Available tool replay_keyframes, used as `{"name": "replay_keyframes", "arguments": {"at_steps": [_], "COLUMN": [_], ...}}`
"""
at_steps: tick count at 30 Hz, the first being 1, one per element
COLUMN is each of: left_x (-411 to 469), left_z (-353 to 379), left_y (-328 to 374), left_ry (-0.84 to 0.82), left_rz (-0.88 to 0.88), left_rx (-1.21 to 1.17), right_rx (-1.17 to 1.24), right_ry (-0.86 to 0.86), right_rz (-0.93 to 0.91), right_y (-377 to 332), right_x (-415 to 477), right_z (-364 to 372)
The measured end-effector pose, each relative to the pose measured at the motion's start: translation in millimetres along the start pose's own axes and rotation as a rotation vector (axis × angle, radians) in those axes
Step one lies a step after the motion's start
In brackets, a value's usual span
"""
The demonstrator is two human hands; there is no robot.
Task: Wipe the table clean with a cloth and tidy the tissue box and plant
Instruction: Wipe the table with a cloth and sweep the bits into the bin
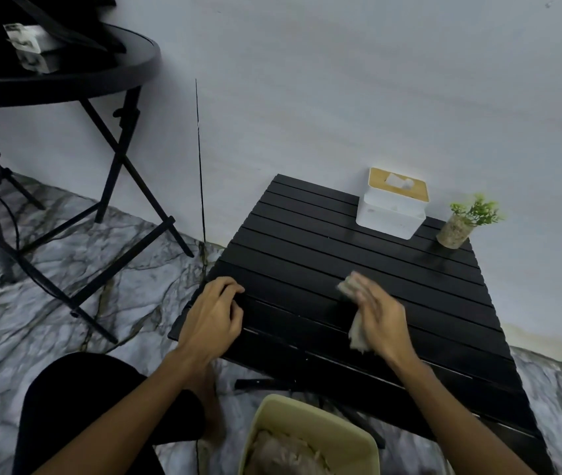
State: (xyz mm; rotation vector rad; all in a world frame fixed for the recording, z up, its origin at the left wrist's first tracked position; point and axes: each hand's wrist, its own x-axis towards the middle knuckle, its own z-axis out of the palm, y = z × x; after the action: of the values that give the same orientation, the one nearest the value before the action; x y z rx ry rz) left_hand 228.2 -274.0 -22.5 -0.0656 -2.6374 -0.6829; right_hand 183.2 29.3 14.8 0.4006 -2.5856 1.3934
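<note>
— Where the head camera looks down, what sits on the black slatted tabletop (307, 241)?
— A white tissue box with a wooden lid (390, 214) at the far edge by the wall, with a small green plant in a speckled pot (457, 228) just right of it.
— And the hands?
— The left hand (212, 313) rests near the left edge, fingers loosely bent, holding nothing. The right hand (378, 323), blurred, lies over a pale crumpled cloth (345, 287), fingers stretched out, pressing it onto the slats.
</note>
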Motion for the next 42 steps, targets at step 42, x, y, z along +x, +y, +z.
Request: {"name": "replay_keyframes", "arguments": {"at_steps": [42], "left_x": [-1.3], "left_z": [-3.2], "left_y": [-22.8], "left_ry": [-0.090], "left_rz": [0.066], "left_rx": [0.043], "right_rx": [-0.274], "right_ry": [0.252], "right_rz": [0.275], "right_y": [17.3], "right_x": [102.6], "right_z": [81.9]}}
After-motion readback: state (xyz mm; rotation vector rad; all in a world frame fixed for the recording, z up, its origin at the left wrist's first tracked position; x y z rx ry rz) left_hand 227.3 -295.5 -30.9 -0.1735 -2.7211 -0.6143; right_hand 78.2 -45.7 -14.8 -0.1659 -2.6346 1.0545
